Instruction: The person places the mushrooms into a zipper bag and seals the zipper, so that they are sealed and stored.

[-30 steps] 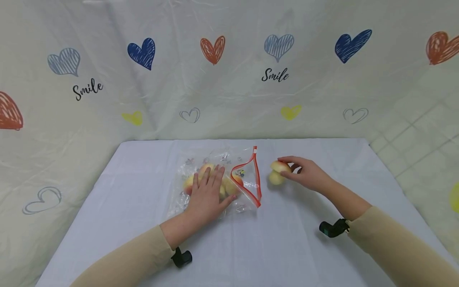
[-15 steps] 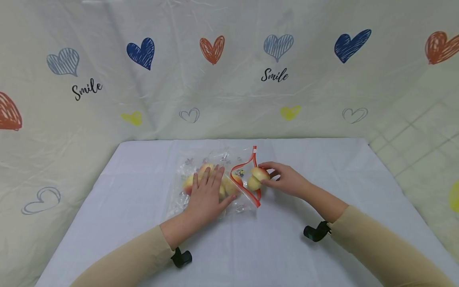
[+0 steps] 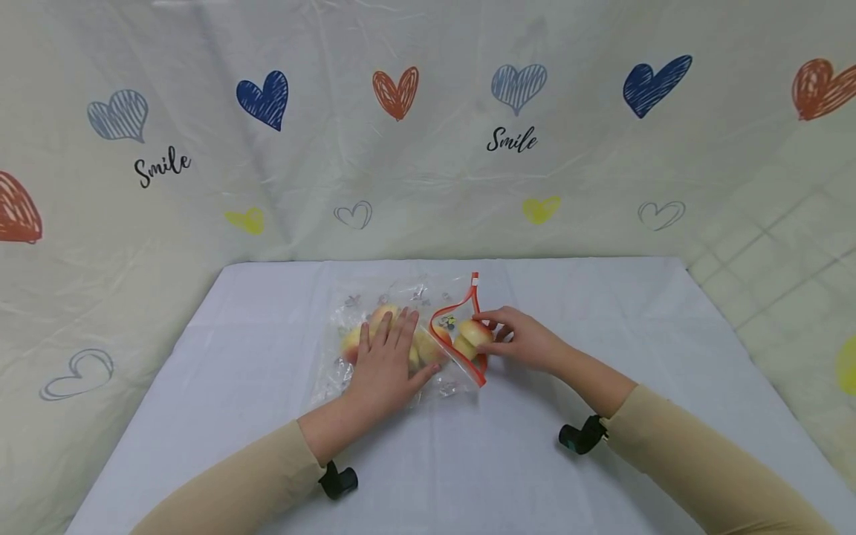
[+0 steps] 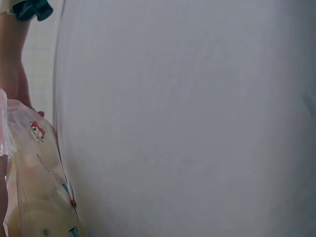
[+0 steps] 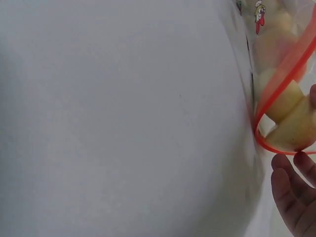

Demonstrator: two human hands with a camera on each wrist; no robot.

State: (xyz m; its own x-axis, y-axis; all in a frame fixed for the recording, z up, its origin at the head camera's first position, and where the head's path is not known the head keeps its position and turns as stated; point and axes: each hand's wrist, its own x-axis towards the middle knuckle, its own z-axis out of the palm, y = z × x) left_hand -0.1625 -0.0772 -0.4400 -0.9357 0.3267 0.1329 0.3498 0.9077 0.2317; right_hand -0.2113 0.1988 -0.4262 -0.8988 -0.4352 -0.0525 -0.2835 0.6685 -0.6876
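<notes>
My left hand (image 3: 381, 364) lies flat with spread fingers on a clear zip bag (image 3: 341, 379) that has several yellow, red-blushed peaches inside. The bag's red zip edge (image 3: 481, 334) gapes toward the right. My right hand (image 3: 524, 342) pinches a peach (image 3: 477, 331) at this mouth, with a paler yellow one (image 3: 464, 347) against its underside. In the right wrist view, both the blushed peach (image 5: 294, 128) and the paler one (image 5: 284, 104) sit within the red rim, fingertips right at it. The left wrist view catches the bag's printed side (image 4: 37, 163).
A white cloth (image 3: 267, 297) covers the table under the bag. Behind it hangs a pale backdrop (image 3: 441, 186) printed with hearts. Small black wrist cameras (image 3: 339, 481) stick out below both sleeves.
My right hand has carried the two peaches leftward from beside the bag into its mouth. The left hand and the bag have stayed in place.
</notes>
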